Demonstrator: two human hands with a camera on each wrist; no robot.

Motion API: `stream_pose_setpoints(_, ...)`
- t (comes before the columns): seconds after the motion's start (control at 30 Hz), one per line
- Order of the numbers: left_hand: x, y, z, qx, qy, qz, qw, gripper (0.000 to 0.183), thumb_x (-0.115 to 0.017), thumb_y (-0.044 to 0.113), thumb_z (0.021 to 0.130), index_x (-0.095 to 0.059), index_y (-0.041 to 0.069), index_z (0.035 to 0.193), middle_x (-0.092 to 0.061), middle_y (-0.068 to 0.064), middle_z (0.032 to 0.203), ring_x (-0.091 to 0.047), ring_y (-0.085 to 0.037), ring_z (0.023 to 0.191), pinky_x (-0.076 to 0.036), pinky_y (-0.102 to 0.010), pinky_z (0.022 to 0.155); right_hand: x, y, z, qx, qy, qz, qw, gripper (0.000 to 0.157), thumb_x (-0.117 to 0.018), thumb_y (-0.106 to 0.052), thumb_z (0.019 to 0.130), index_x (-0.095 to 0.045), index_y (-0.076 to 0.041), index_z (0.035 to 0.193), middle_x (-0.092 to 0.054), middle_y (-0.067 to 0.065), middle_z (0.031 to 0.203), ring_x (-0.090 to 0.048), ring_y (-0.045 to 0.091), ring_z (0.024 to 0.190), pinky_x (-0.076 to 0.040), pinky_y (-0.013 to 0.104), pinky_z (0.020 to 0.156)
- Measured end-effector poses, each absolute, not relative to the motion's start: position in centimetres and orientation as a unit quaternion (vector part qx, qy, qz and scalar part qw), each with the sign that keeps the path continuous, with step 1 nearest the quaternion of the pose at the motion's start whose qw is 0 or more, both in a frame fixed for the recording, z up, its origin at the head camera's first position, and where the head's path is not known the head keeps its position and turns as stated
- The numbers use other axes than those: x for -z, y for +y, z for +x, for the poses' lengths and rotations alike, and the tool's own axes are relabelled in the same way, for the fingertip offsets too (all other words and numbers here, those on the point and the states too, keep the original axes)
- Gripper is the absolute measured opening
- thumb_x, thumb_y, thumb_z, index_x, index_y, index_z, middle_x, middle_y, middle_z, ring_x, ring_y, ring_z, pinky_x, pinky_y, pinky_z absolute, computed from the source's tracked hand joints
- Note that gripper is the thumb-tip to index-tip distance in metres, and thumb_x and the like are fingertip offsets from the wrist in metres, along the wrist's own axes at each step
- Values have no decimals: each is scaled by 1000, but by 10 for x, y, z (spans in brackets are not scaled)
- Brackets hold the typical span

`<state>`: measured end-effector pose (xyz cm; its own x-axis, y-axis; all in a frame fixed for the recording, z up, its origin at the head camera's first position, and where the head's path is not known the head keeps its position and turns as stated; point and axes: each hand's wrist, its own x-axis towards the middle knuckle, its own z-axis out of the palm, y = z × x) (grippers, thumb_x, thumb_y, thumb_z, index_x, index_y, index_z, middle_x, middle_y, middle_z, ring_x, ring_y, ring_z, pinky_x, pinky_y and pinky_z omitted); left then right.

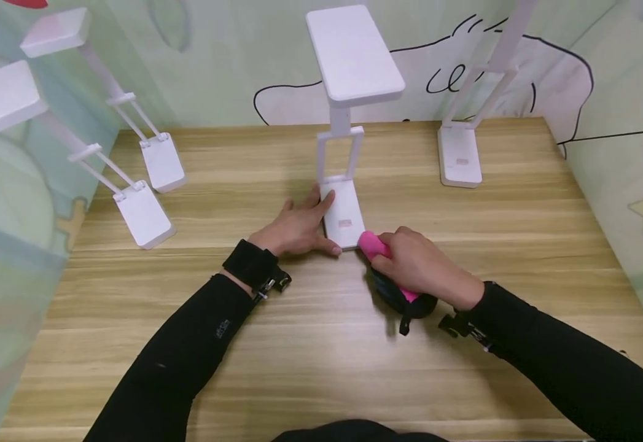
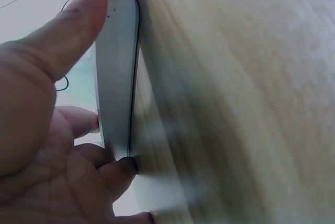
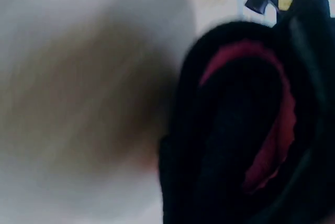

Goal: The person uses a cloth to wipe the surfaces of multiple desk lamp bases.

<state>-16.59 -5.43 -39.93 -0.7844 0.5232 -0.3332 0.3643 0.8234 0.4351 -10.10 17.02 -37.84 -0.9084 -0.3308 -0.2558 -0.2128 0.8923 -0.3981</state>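
A white folding desk lamp (image 1: 345,215) stands upright on the wooden table, its flat panel head raised above two thin struts. My left hand (image 1: 299,228) holds the left side of its base, with the thumb at the front corner and the fingers farther back along the edge. In the left wrist view, the thumb and bent fingers touch the lamp base (image 2: 118,67). My right hand (image 1: 417,261) grips a soft pink and black cleaning pad (image 1: 373,244), whose pink end touches the base's front right corner. Its black oval side with pink trim (image 3: 241,114) fills the right wrist view.
Two more white lamps stand at the left, a nearer one (image 1: 144,215) and a farther one (image 1: 163,162). Another lamp (image 1: 460,156) stands at the back right. Patterned wall panels (image 1: 216,61) border the table (image 1: 299,344) at the back and both sides.
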Motion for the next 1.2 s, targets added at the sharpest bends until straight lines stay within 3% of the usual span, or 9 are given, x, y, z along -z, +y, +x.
stream_pose_setpoints(0.13, 403, -53, -168, -191, 923, 241, 230, 119, -70, 62, 66, 1, 17, 151, 10, -20, 156, -7, -27, 145, 0, -61, 114, 375, 185, -118, 133, 970, -140, 150, 20, -59, -30, 84, -63, -11, 84, -54, 5, 66, -49, 21, 67, -37, 30, 51)
stream_pose_setpoints(0.23, 406, -53, -168, -216, 919, 246, 219, 118, -72, 59, 66, -3, 16, 151, 7, -20, 157, -11, -28, 144, 0, -60, 114, 378, 192, -132, 123, 982, -119, 80, 27, -59, -29, 84, -62, -5, 94, -55, 10, 72, -49, 24, 71, -40, 35, 53)
stream_pose_setpoints(0.37, 409, -56, -164, -263, 913, 252, 183, 109, -74, 54, 68, -16, 11, 150, -13, -17, 157, -24, -26, 141, -16, -51, 116, 386, 189, -141, 192, 977, -90, -2, 49, -60, -29, 85, -49, 2, 122, -62, 17, 85, -56, 28, 69, -48, 43, 58)
stream_pose_setpoints(0.43, 406, -57, -159, -300, 912, 229, 163, 98, -71, 54, 71, -27, 10, 146, -29, -15, 152, -35, -25, 136, -30, -46, 113, 385, 183, -140, 236, 969, -74, -22, 53, -61, -29, 85, -43, 1, 124, -63, 19, 90, -58, 29, 67, -49, 43, 59)
stream_pose_setpoints(0.6, 386, -53, -147, -478, 855, 136, 149, 82, -67, 58, 73, -38, 13, 135, -48, -8, 137, -47, -23, 125, -43, -42, 103, 364, 160, -129, 371, 927, -48, -15, 49, -64, -34, 84, -39, -5, 116, -61, 13, 95, -59, 23, 71, -51, 34, 55)
stream_pose_setpoints(0.9, 369, -39, -129, -645, 733, 86, 198, 87, -68, 46, 79, -9, 17, 136, -58, -11, 118, -63, -17, 103, -44, -37, 102, 351, 118, -118, 636, 771, -9, 39, 35, -65, -29, 86, -43, -4, 99, -53, 6, 78, -52, 12, 70, -46, 18, 53)
stream_pose_setpoints(1.0, 367, -42, -129, -679, 701, 94, 196, 80, -68, 37, 82, -11, 20, 135, -59, -10, 120, -64, -20, 103, -47, -39, 98, 355, 116, -120, 656, 751, -23, 67, 31, -61, -29, 89, -47, -4, 102, -57, 4, 80, -54, 10, 72, -48, 18, 57)
stream_pose_setpoints(1.1, 364, -52, -133, -684, 702, 88, 178, 67, -66, 30, 85, -20, 19, 132, -53, -10, 123, -63, -23, 104, -52, -42, 92, 358, 125, -123, 634, 765, -67, 88, 36, -57, -34, 91, -53, -4, 110, -64, 7, 96, -60, 13, 87, -54, 27, 75)
stream_pose_setpoints(1.2, 362, -65, -139, -602, 786, 89, 105, 57, -66, 25, 85, -32, 17, 129, -54, -11, 123, -62, -23, 103, -54, -43, 85, 365, 143, -126, 522, 840, -129, 67, 41, -54, -39, 92, -59, -8, 118, -65, 8, 116, -60, 18, 105, -52, 39, 89)
